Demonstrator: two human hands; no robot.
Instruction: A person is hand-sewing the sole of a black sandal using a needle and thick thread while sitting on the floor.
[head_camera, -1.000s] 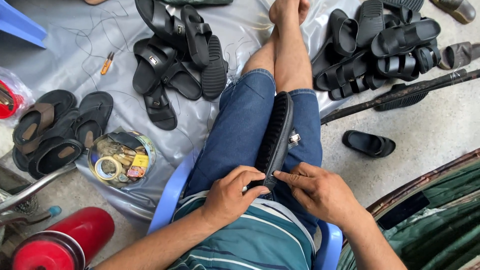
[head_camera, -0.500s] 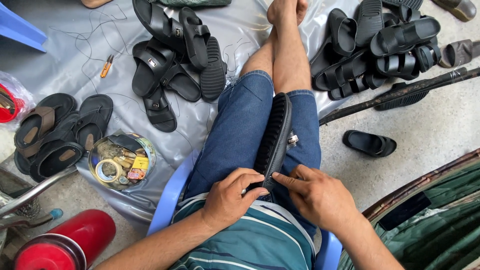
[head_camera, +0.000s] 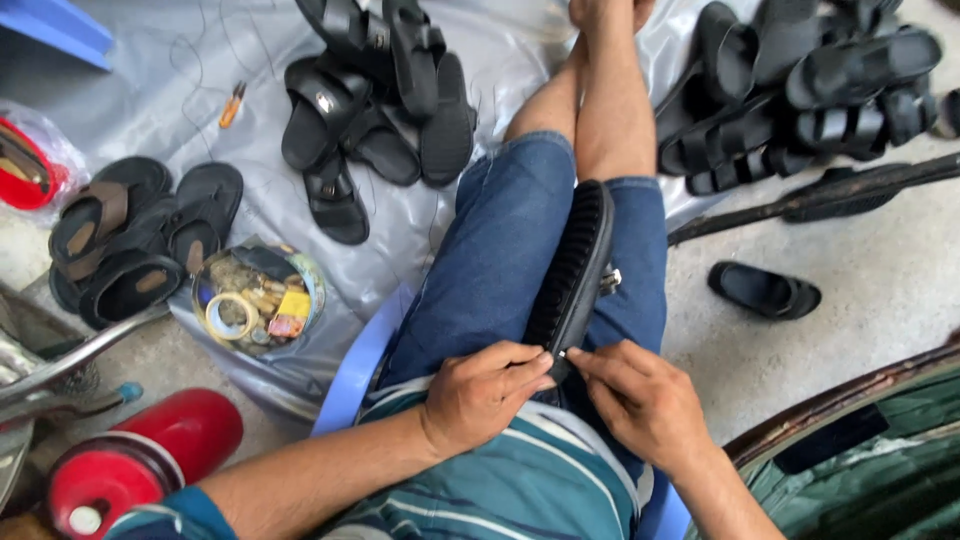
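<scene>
A black sandal (head_camera: 575, 270) lies on edge along my lap, sole side toward the left, between my thighs in blue denim shorts. My left hand (head_camera: 485, 390) grips its near end with the fingers curled over the sole. My right hand (head_camera: 640, 400) pinches something small and thin at that same near end, thumb and forefinger together; what it pinches is too small to tell. A small metal buckle (head_camera: 610, 281) shows on the sandal's right side.
I sit on a blue plastic chair (head_camera: 355, 365). Black sandals (head_camera: 375, 95) lie on a grey plastic sheet ahead, more sandals (head_camera: 810, 90) at the right, brown-black ones (head_camera: 120, 245) at the left. A round tin (head_camera: 258, 297) of bits, a red cylinder (head_camera: 140, 465) and a lone sandal (head_camera: 765, 290) are nearby.
Both hands stay at the sandal's near end; the right hand's fingers have shifted slightly toward the tip. The view has tilted a little.
</scene>
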